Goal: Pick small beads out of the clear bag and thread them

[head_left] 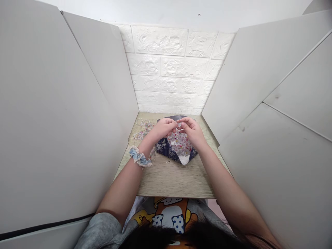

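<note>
Both of my hands are raised over a dark blue patterned tray point(166, 148) filled with small pink and clear beads point(178, 141). My left hand point(164, 127) has its fingers pinched together, and my right hand point(192, 130) pinches too. The fingertips of the two hands meet above the tray around something tiny that I cannot make out. A blue and white scrunchie point(139, 157) sits on my left wrist.
The tray lies on a small wooden table point(171, 176) boxed in by white panels point(64, 114) on the left and right and a white brick wall point(168, 69) behind. Beaded strings point(144, 128) lie at the table's far left.
</note>
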Demonstrator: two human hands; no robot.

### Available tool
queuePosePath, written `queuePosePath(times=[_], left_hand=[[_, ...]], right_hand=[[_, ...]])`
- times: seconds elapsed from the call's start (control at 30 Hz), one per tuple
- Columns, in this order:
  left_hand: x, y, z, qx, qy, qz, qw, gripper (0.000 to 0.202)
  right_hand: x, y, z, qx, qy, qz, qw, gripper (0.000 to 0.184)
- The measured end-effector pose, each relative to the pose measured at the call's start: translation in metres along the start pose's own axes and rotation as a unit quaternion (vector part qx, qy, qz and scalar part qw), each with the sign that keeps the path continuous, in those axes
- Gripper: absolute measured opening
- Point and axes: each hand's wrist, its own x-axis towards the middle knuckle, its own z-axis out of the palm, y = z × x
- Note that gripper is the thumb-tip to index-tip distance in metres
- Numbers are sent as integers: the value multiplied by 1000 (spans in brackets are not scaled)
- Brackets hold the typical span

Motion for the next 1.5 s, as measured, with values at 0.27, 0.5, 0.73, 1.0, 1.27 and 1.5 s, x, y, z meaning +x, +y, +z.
queuePosePath(times=[0.27,0.5,0.73,1.0,1.27,1.5], left_hand=[[0,0,0,1,1,-3,1000,14],[-2,3,0,15,4,-6,1000,18],[-2,2,0,29,9,-3,1000,19],[-2,3,0,21,9,-10,1000,19],[0,1,0,30,14,-15,999,17],[-1,3,1,29,15,-14,999,18]], right_hand=[[0,-1,0,2,-1,-1,1000,19],[-2,-3,1,-25,-11,2,1000,17],[-3,-1,0,-49,-21,-8,999,16],[-2,-2,0,-41,-18,-11,999,15],[-1,-3,-2,-40,0,-2,999,17],[-1,-3,-1,-60,-16,-3,998,16]])
